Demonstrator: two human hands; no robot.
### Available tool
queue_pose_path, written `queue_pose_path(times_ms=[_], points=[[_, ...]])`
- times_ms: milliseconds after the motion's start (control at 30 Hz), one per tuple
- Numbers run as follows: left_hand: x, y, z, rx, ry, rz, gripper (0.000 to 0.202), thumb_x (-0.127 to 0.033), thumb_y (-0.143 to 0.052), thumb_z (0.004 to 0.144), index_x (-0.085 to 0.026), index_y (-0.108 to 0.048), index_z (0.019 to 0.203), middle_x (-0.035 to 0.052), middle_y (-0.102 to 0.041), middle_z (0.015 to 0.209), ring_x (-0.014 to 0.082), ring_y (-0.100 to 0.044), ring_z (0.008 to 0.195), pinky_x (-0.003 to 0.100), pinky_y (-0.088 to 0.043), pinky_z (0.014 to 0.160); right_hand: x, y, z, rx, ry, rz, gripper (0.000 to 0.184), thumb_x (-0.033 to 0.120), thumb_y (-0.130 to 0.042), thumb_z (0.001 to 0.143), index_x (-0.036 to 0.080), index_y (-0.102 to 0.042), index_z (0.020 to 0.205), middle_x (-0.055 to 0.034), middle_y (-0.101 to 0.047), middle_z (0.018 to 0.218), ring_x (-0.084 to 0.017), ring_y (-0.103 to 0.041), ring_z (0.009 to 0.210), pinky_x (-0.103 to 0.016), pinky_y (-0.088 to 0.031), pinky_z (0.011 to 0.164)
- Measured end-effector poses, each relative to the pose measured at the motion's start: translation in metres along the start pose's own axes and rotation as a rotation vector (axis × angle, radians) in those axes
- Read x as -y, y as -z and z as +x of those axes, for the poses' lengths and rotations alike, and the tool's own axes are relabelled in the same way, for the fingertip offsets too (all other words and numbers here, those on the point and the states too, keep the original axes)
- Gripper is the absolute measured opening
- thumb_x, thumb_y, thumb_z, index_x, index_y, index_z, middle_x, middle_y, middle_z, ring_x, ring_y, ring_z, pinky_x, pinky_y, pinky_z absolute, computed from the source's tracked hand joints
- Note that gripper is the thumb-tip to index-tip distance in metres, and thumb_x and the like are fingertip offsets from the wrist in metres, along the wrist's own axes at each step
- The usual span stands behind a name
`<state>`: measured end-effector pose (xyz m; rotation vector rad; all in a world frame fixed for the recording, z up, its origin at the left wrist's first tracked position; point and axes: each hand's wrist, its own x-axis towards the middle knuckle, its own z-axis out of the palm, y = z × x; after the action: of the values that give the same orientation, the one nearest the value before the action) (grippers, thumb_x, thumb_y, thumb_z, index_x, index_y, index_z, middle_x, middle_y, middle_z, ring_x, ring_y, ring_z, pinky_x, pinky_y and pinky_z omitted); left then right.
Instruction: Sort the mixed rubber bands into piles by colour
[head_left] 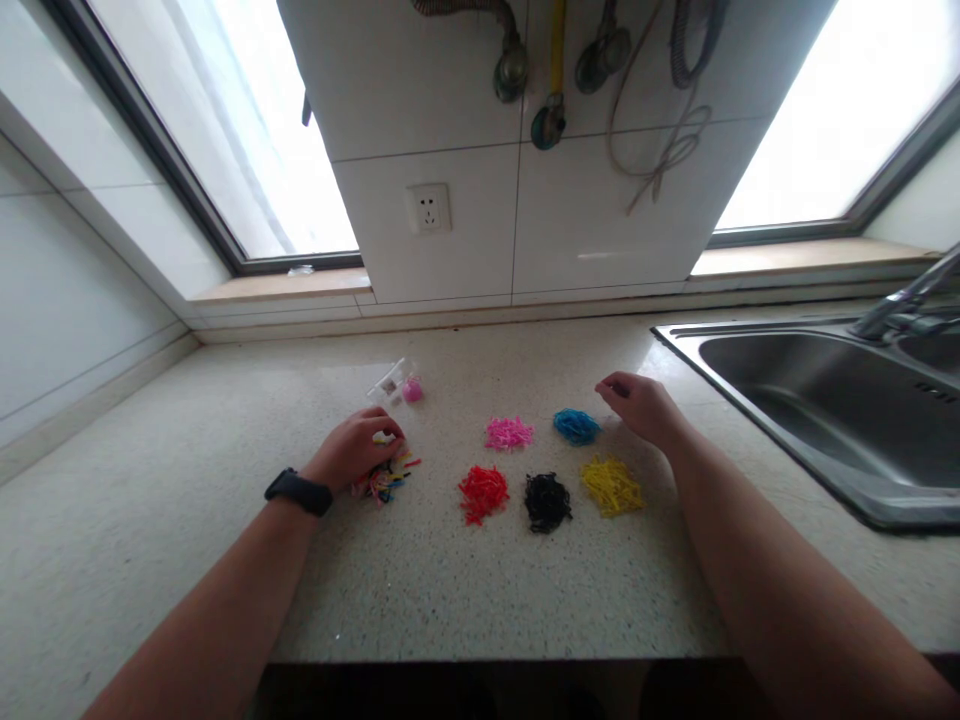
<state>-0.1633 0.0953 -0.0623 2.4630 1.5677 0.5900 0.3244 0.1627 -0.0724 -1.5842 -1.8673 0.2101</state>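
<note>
My left hand (360,447), with a dark watch on its wrist, is curled over a mixed-colour pile of small thin bands (382,482). Its fingers are bent together, and what they hold, if anything, is hidden. My right hand (631,400) hovers just right of the blue pile (576,426), thumb and fingers pinched; whatever is between the tips is too small to make out. Between the hands lie a pink pile (509,433), a red pile (484,494), a black pile (547,502) and a yellow pile (612,486), each of one colour.
A clear plastic packet (388,385) and a round pink object (412,389) lie beyond my left hand. To the right, a steel sink (795,400) with a faucet (904,305) is set into the speckled counter (420,590). A tiled wall with a socket (429,209) stands behind.
</note>
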Motion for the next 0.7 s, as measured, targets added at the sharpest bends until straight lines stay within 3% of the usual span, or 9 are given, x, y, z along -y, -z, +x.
queue_pose_path(times_ms=[233, 367, 500, 700], points=[[-0.017, 0.001, 0.004, -0.08, 0.031, -0.156, 0.018, -0.034, -0.062, 0.087, -0.02, -0.072, 0.084, 0.0051, -0.068, 0.088, 0.0172, -0.06, 0.077, 0.032, -0.047, 0.074, -0.007, -0.008, 0.004, -0.037, -0.032, 0.084, 0.033, 0.048, -0.056, 0.085, 0.018, -0.071, 0.082, -0.0041, -0.065, 0.063, -0.017, -0.054, 0.057, -0.03, -0.039, 0.058], [-0.055, 0.001, 0.005, -0.035, 0.169, -0.45, 0.024, -0.04, -0.063, 0.087, -0.018, -0.071, 0.089, 0.0025, -0.065, 0.074, 0.0133, -0.053, 0.061, 0.026, -0.042, 0.057, -0.01, -0.018, 0.01, -0.037, -0.058, 0.132, 0.035, 0.05, -0.056, 0.084, 0.019, -0.071, 0.082, -0.0041, -0.065, 0.063, -0.018, -0.055, 0.059, -0.03, -0.04, 0.059], [-0.1, -0.002, 0.003, 0.03, 0.245, -0.814, 0.023, -0.039, -0.067, 0.085, -0.017, -0.07, 0.091, 0.0065, -0.071, 0.083, 0.0121, -0.055, 0.063, 0.024, -0.042, 0.055, -0.012, -0.025, 0.016, -0.061, -0.084, 0.166, 0.036, 0.05, -0.056, 0.083, 0.018, -0.072, 0.081, -0.0031, -0.063, 0.062, -0.018, -0.054, 0.059, -0.03, -0.039, 0.058], [-0.148, -0.011, -0.006, -0.01, 0.311, -1.227, 0.018, -0.034, -0.073, 0.084, -0.018, -0.07, 0.091, 0.006, -0.073, 0.084, 0.0076, -0.05, 0.056, 0.02, -0.04, 0.05, -0.013, -0.025, 0.019, -0.056, -0.118, 0.215, 0.035, 0.051, -0.057, 0.083, 0.019, -0.071, 0.079, -0.0019, -0.061, 0.059, -0.017, -0.052, 0.057, -0.029, -0.038, 0.056]])
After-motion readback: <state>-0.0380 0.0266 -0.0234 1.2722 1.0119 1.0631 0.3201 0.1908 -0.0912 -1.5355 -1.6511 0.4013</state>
